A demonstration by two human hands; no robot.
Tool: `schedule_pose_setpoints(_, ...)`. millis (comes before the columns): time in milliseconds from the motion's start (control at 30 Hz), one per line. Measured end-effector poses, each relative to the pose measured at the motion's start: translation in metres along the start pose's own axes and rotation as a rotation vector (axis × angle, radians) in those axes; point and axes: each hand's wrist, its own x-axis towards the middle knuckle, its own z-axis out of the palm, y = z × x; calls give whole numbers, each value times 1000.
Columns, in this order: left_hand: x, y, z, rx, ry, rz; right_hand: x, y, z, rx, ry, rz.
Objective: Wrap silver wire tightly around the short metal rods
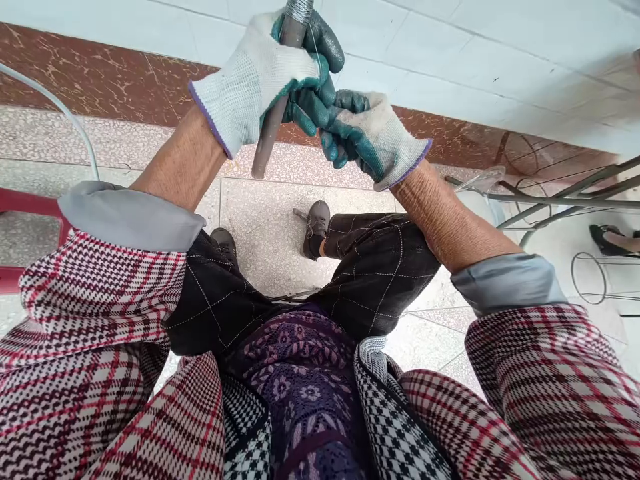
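My left hand [280,70], in a white knit glove with a green coated palm, is wrapped round a grey-brown rod [270,137]. The rod slants from the top edge down toward the floor, and silvery wire coils [300,9] circle its upper end. A thin strand of wire [314,41] runs from the coils down past my left fingers. My right hand [363,130], gloved alike, meets the left fingertips just right of the rod. Its fingers are pinched together; whatever lies between them is hidden.
Ahead rises a pale tiled wall [390,40] with a brown marbled skirting [100,70]. Dark metal tubes [560,199] stand at the right, near a wire ring [589,278] and another person's foot [613,240]. A red plastic chair [30,200] and a pale hose [60,103] are at the left.
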Motion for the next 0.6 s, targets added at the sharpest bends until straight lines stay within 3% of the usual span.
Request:
schedule_pose_setpoints(267,-13,5,-4,-31,-69,89,-3,-6,-6,8,-86,-56)
schedule_pose_setpoints(400,-16,8,-12,6,-66,105,-18,-12,2,-41,26,-144)
schedule_pose_setpoints(467,-21,14,-17,129,-56,124,-37,-19,14,-45,49,-200)
schedule_pose_setpoints(533,-30,22,-22,346,-45,127,-58,-29,32,-65,-26,-188)
schedule_pose_setpoints(600,-42,31,-31,559,-218,-6,-76,-39,52,-141,-142,-176)
